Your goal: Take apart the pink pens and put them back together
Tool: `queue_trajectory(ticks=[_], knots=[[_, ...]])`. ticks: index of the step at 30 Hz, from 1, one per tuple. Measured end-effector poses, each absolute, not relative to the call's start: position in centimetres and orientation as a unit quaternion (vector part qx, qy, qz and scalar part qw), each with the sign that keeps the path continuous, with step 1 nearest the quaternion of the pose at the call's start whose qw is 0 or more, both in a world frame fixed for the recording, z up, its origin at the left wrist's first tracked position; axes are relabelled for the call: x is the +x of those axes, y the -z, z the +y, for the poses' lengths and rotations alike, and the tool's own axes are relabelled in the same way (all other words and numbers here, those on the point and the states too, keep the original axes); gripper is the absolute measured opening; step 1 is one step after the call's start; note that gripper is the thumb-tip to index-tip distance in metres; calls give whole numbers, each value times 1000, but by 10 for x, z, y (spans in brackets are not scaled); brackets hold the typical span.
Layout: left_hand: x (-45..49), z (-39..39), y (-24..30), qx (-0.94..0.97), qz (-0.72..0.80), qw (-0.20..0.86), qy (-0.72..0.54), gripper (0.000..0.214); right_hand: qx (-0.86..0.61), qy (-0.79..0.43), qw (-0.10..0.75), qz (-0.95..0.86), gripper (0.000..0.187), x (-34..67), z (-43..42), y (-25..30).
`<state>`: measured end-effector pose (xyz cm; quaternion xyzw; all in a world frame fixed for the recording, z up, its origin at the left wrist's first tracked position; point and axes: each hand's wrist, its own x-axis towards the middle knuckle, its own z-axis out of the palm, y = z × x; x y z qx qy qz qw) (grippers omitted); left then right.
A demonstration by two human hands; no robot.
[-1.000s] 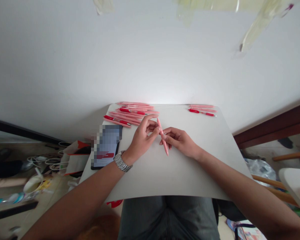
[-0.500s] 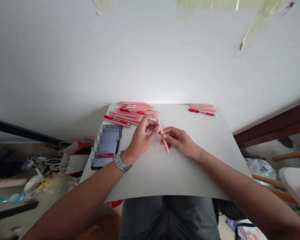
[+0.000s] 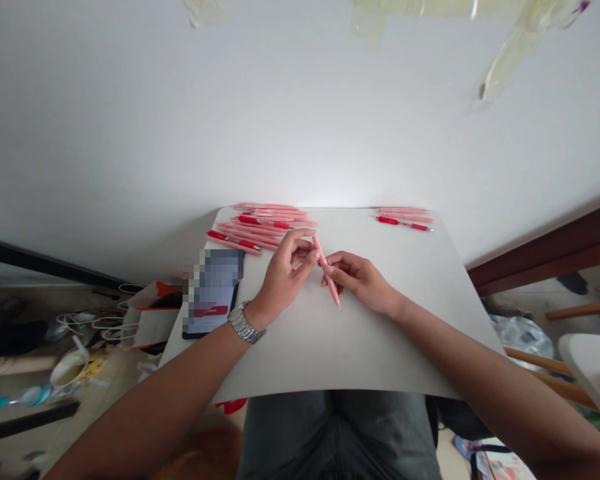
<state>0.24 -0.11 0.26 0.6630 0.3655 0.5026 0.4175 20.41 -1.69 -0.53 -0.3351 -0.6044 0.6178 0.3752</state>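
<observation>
Nearest to the camera are the dark grey trousers (image 3: 337, 443) of the sitting person, under the near edge of a smooth white tabletop (image 3: 350, 353) with rounded far corners. A little farther, a silver metal watch with a link band (image 3: 246, 323) is around the left wrist. Just beside it, at the left side of the tabletop, lies a black flat smartphone (image 3: 219, 293); its screen is partly covered by a pixel blur.

Near the middle, both hands grasp one slim pink plastic pen (image 3: 333, 291). The left hand (image 3: 283, 270) pinches its upper part between thumb and fingers, and the right hand (image 3: 363, 280) holds it lower with the thumb; some of the fingers are hidden. The pen is tilted, its lower end toward the person and slightly to the right. I cannot tell if this end touches the tabletop.

Beyond the left hand, many pink plastic pens (image 3: 255, 229) lie close together, with red pens with silver tips (image 3: 234, 241) among them. At the far right corner lie a few pink pens (image 3: 405, 215) and, on their near side, one red pen (image 3: 420, 227). Behind stands a white wall (image 3: 300, 120), with yellowish translucent tape (image 3: 515, 50) high on the right.
</observation>
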Motion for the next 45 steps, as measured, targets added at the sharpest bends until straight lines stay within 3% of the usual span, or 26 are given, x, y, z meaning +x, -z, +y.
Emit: queue_trajectory(ticks=[33,45], knots=[[0,0,1,659,355,431,-504,31,-335,-610,369,-615,38,204,-18,3],[1,-1,1,647,359,426,-520,43,-351,-595,369,-622,35,206,-18,-3]])
